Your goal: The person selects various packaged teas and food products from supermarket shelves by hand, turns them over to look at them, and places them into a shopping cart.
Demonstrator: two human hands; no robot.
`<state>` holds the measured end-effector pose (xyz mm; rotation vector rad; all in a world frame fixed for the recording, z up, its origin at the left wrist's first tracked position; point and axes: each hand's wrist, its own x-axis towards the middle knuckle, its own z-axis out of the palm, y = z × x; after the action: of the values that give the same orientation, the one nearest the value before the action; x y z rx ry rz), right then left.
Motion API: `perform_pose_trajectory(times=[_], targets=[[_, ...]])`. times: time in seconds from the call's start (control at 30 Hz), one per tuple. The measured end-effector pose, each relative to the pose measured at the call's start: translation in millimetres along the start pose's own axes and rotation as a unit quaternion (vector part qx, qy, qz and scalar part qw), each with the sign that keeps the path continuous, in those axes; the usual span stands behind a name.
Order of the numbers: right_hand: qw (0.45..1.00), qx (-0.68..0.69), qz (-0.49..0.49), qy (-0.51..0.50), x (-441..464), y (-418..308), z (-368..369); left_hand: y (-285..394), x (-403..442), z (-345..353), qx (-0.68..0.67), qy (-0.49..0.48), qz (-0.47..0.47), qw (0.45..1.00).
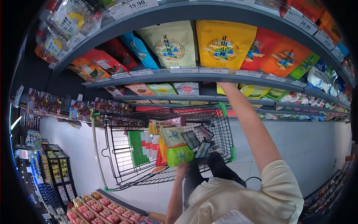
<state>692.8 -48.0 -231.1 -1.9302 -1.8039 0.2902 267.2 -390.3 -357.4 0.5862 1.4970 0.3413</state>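
My left hand is at the lower edge of a bright green bag over the shopping cart, its fingers closed on the bag and partly hidden behind it. Beside this bag lie a pale green bag, orange and red packs, and several dark packets. My right arm stretches up to the shelf, where my right hand goes in below the price-tag rail. Its fingers are hidden there, near a yellow pack.
Above the rail stand a large yellow bag, a cream bag and red and orange bags. Lower shelves hold more packs. A black display rack stands at the left, and boxes of pink packs at the bottom left.
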Motion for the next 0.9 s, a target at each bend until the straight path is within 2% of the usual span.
perform_pose_trajectory(times=[0.07,0.1,0.2,0.3,0.4,0.57,0.67,0.77,0.9], targets=[[1.0,0.01,0.003,-0.026,-3,7,-7,8,-5,6,0.017,0.015,0.014,1.0],[0.999,0.014,0.002,-0.035,-4,9,-10,14,-7,7,-0.021,0.008,-0.006,1.0],[0.998,0.026,0.002,-0.06,-8,13,-17,25,-17,7,0.03,0.016,-0.001,0.999],[0.996,0.045,0.001,-0.08,-17,18,-19,14,-13,4,-0.043,0.022,0.029,0.998],[0.994,0.056,-0.005,-0.091,-29,17,-20,12,-12,3,-0.028,0.031,0.017,0.999],[0.998,-0.025,-0.048,-0.02,-44,-10,-29,13,-9,5,-0.004,0.041,0.0,0.999],[0.983,-0.125,-0.122,0.055,-49,-20,-34,15,-7,4,-0.015,0.038,-0.01,0.999],[0.972,-0.188,-0.05,-0.134,-52,-25,-66,12,-7,2,-0.039,0.039,-0.01,0.998],[0.981,-0.149,-0.022,-0.12,-67,-25,-90,7,-1,-2,-0.046,0.038,-0.004,0.998]])
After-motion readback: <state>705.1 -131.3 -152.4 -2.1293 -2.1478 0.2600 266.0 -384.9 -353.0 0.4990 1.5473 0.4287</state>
